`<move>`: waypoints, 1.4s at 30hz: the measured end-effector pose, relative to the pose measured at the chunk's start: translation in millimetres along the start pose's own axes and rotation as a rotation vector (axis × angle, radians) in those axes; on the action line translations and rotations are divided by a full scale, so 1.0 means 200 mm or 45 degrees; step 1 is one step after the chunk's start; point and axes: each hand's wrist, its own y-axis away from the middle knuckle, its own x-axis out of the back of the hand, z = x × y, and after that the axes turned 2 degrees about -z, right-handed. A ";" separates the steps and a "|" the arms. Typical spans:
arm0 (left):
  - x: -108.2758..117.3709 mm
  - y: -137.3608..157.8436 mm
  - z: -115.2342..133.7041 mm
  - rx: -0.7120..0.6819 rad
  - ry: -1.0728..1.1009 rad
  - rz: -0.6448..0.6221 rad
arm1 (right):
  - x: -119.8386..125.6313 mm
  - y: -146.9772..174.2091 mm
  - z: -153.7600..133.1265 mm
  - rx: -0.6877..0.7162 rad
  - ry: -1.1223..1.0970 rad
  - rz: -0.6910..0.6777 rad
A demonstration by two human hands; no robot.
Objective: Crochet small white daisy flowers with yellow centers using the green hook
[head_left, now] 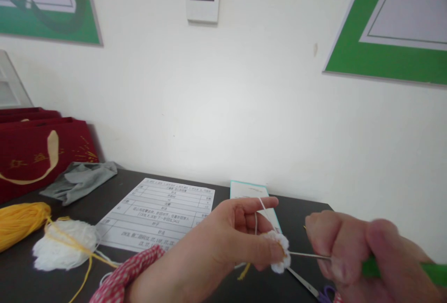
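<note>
My left hand pinches a small white crocheted piece with a bit of yellow at its middle. White yarn runs from the piece up over the raised index finger. My right hand is wrapped round the green handle of a crochet hook. Between the hands a thin pale line stretches from the white piece to the hook's metal shaft; the hook's tip is not clearly visible. A yellow yarn tail hangs below the left hand.
Purple-handled scissors lie under the hands. A printed sheet and a pale booklet rest on the dark table. Yellow yarn, white yarn, grey cloth and red bags sit at the left.
</note>
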 end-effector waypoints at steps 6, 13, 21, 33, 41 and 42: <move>-0.04 0.00 -0.03 -0.260 0.071 0.037 | -0.09 -0.06 -0.02 -0.280 -0.295 -0.002; -0.03 -0.01 -0.07 -0.417 0.030 0.089 | -0.12 -0.07 0.04 -0.610 -0.669 -0.045; -0.02 -0.01 -0.07 -0.387 0.018 0.050 | -0.11 -0.07 0.06 -0.645 -0.711 -0.104; -0.01 0.00 -0.04 0.038 0.474 -0.210 | -0.08 -0.08 0.01 0.117 0.056 -0.173; 0.02 0.00 -0.07 0.193 0.521 -0.389 | 0.08 -0.04 0.07 0.734 0.501 -0.377; 0.03 0.00 -0.07 0.201 0.517 -0.388 | 0.10 -0.03 0.06 0.834 0.549 -0.416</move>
